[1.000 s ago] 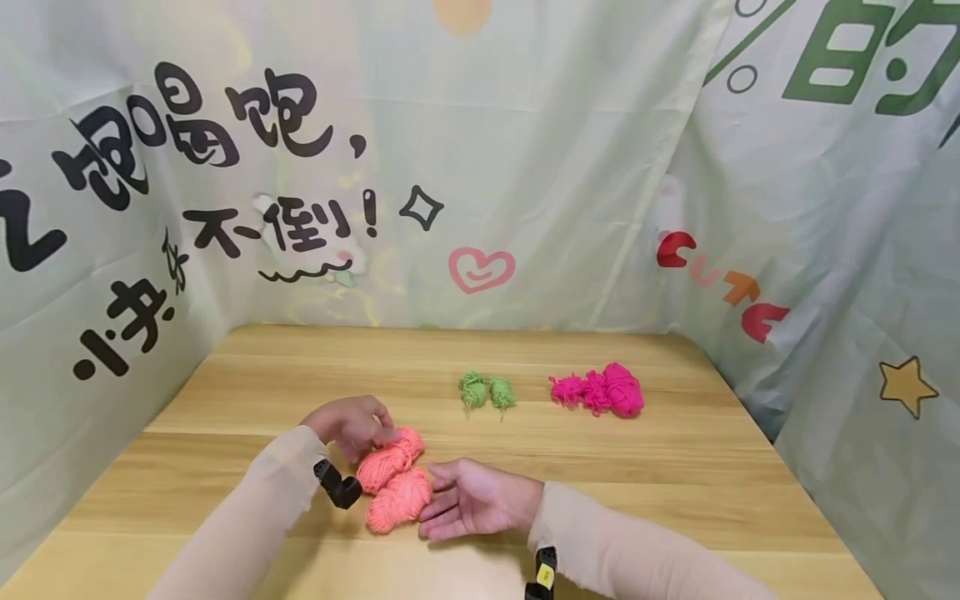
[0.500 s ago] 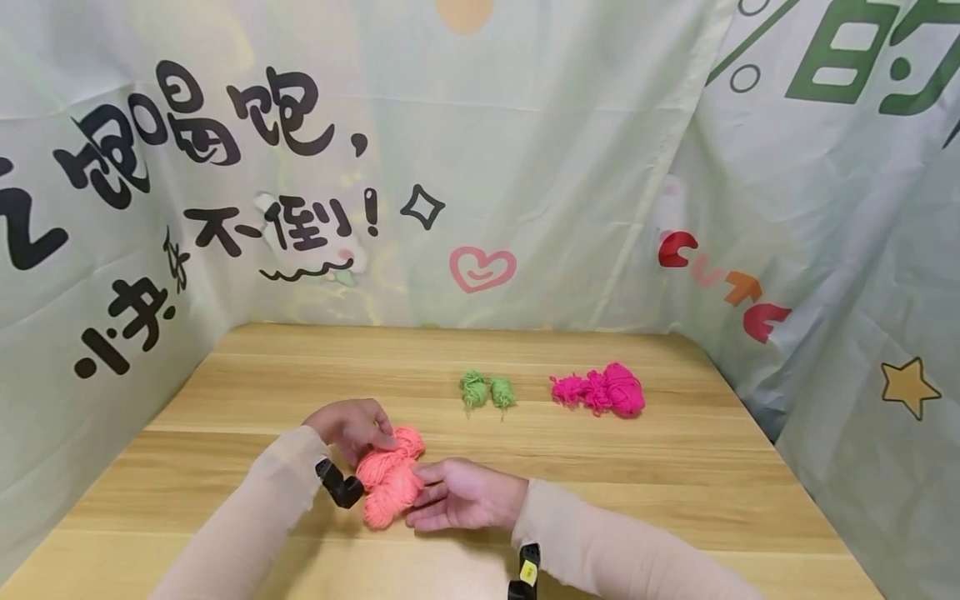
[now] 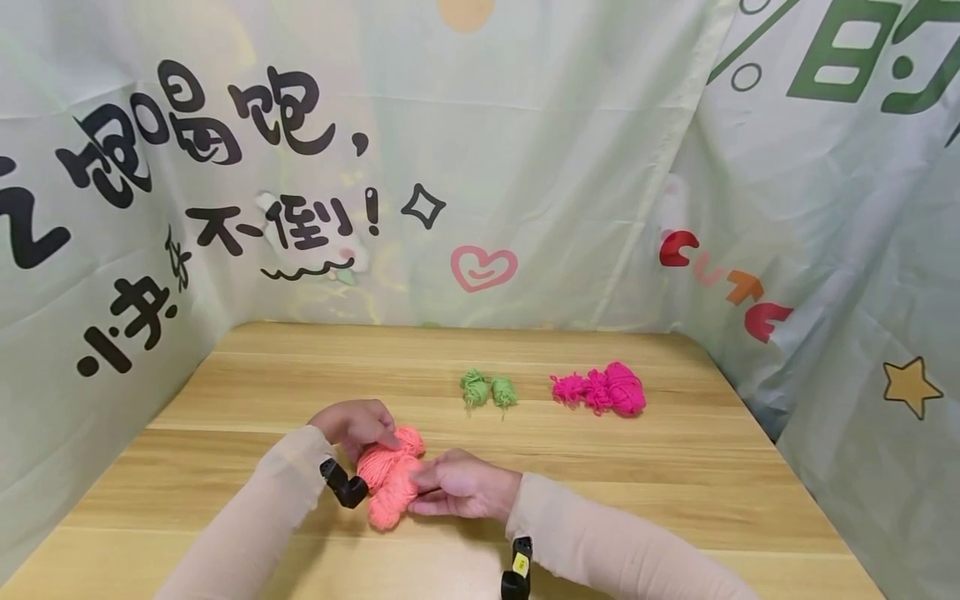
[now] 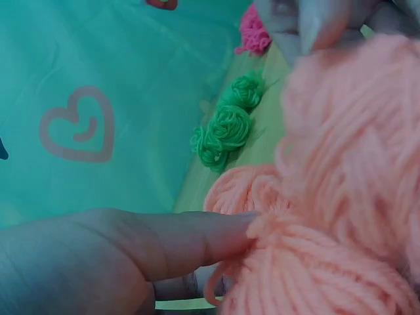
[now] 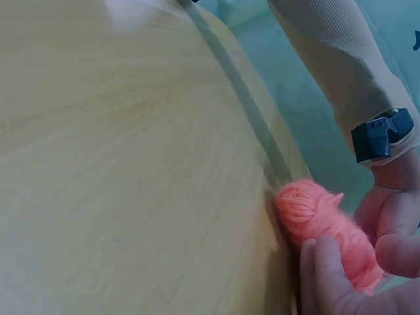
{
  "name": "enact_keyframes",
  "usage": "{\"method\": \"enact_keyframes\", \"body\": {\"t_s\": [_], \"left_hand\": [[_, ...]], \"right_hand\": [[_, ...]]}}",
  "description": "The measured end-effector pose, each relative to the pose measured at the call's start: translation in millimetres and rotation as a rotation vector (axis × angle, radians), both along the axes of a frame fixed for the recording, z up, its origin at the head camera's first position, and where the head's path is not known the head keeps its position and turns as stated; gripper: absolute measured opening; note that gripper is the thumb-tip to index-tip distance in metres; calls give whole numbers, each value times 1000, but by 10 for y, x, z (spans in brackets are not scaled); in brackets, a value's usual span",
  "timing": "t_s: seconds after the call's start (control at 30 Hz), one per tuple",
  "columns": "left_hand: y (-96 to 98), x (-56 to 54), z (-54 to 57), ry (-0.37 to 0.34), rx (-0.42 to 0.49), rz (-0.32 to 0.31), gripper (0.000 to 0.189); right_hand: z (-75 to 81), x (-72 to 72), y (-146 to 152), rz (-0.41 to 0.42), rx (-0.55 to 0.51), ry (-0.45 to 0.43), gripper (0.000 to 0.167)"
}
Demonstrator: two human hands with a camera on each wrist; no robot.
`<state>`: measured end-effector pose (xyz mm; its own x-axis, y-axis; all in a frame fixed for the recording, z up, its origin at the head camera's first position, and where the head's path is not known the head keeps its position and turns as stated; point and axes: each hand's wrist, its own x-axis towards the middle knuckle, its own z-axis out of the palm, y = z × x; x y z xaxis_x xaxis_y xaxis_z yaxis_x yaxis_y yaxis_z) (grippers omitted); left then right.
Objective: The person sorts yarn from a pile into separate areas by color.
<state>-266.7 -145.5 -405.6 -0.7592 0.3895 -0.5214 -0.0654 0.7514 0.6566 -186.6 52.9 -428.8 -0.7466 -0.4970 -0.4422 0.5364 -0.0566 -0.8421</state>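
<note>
Two coral yarn skeins [image 3: 393,492] lie against each other on the table, left of centre in the head view. My left hand [image 3: 360,427] holds the farther skein [image 3: 382,461] from its left side, a straight finger on the strands in the left wrist view. My right hand [image 3: 465,485] grips the nearer skein [image 5: 328,226] from the right, thumb above and fingers lower down its side. In the left wrist view the nearer skein [image 4: 357,138] leans up against the farther one [image 4: 308,269]. Fingertips under the yarn are hidden.
Farther back on the wooden table [image 3: 637,500] lie small green yarn bundles [image 3: 487,390]. A magenta yarn group [image 3: 600,390], larger at its right end, lies to their right. Printed fabric [image 3: 525,167] hangs behind the table and along both sides.
My right hand has moved left and closed from spread fingers onto the nearer skein, which has shifted left and up against the farther one. My left hand has barely moved.
</note>
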Motion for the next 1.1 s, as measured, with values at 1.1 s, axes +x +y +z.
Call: {"method": "enact_keyframes", "body": {"t_s": [1.1], "left_hand": [[17, -28, -10, -21, 76, 29, 16]], "right_hand": [[-22, -89, 63, -22, 112, 33, 13]]}}
